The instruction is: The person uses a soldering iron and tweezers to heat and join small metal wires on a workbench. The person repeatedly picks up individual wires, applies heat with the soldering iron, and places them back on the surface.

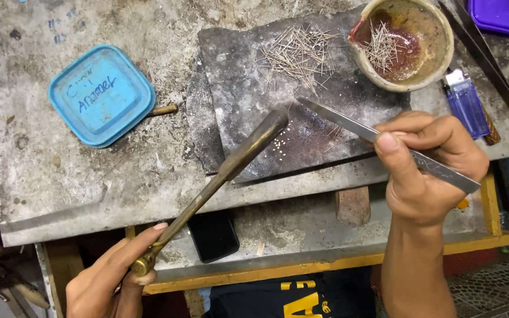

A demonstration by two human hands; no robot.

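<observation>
A brass torch [219,179] is gripped in the left hand [110,280], its tip over the dark slab [248,100] on the desk [89,176]. Steel tweezers [378,138] are clamped in the right hand [428,171], pointed at the slab.

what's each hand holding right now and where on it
Left hand holds the brass torch by its rear end; right hand pinches the steel tweezers near mid-length.

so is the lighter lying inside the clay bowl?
No, the blue lighter lies on the bench just outside the clay bowl, which holds thin wire bits.
</observation>
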